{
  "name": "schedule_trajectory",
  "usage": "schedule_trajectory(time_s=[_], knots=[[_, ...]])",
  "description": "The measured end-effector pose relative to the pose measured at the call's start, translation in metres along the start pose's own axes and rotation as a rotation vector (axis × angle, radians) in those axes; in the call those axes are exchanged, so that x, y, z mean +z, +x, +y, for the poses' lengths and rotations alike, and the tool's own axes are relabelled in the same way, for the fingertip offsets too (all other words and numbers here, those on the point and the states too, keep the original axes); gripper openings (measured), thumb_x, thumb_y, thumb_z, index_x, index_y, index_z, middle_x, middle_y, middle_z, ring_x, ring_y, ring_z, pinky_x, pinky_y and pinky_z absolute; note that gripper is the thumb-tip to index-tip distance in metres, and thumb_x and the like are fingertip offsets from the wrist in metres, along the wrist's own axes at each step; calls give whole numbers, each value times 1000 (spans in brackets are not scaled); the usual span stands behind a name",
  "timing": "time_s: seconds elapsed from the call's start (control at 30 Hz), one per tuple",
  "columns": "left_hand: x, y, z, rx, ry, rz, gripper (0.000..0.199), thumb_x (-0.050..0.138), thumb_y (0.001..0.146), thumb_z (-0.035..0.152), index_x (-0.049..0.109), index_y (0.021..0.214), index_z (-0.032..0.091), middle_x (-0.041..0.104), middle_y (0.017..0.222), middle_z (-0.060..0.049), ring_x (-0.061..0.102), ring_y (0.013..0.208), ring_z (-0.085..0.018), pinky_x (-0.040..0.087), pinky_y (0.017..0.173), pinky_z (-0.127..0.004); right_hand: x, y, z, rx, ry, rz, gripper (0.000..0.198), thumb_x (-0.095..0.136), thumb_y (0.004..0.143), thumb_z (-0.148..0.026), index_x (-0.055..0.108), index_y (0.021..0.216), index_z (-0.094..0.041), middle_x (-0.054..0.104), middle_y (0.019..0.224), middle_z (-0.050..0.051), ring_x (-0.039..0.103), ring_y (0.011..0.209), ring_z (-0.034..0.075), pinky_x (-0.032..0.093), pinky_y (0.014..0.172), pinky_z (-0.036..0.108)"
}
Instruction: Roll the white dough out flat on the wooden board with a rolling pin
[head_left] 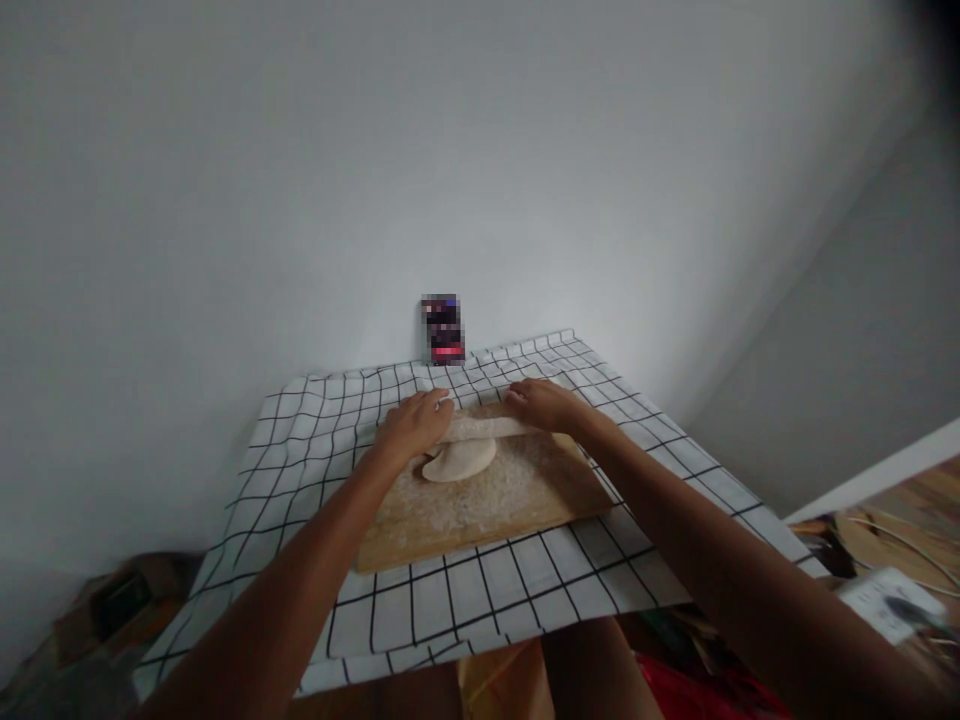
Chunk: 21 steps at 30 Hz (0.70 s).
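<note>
Against a plain wall (480, 180), a checked cloth (495, 575) covers the worktop (292, 450), with a board (544, 490) on it. The dough (461, 463) lies on the board, its far edge meeting the pin (480, 430). The left hand (418, 422) and right hand (547, 404) are apart, each bent over one pin end; whether they grip or merely press, I cannot tell. Uneven pressure could thin one side; scant flour could make the dough stick; a hard push could slide the board or ruck the cloth. Little board remains beyond the pin, before the phone (445, 332); more lies open nearer and rightward.
</note>
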<state>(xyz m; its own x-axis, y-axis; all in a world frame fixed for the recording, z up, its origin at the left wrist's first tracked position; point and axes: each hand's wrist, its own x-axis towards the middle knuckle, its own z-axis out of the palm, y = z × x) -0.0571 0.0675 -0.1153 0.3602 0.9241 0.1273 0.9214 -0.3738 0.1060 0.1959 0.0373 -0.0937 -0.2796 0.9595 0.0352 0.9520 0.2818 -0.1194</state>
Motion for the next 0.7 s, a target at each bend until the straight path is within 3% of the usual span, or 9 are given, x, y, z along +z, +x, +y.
schedule_trajectory(time_s=[0.4, 0.57, 0.7], knots=[[-9, -25, 13, 8, 1, 58, 45, 41, 108, 34, 60, 148, 24, 65, 154, -8, 60, 141, -25, 43, 121, -43, 12, -26, -5, -1, 80, 56, 45, 32, 112, -33, 69, 133, -22, 73, 137, 9, 65, 127, 24, 46, 103, 32], [-11, -35, 19, 18, 44, 113, 46, 44, 107, 32, 62, 148, 21, 68, 150, -9, 61, 140, -27, 43, 122, -44, 16, -39, -13, 27, 69, 115, 46, 31, 111, -33, 69, 133, -20, 70, 144, 11, 62, 133, 26, 45, 109, 35], [-12, -44, 23, 39, 77, 158, 46, 44, 106, 29, 63, 146, 18, 69, 148, -11, 61, 139, -29, 42, 122, -45, 14, -54, -22, 44, 33, 118, 45, 30, 111, -33, 70, 125, -21, 71, 141, 11, 64, 128, 26, 48, 104, 36]])
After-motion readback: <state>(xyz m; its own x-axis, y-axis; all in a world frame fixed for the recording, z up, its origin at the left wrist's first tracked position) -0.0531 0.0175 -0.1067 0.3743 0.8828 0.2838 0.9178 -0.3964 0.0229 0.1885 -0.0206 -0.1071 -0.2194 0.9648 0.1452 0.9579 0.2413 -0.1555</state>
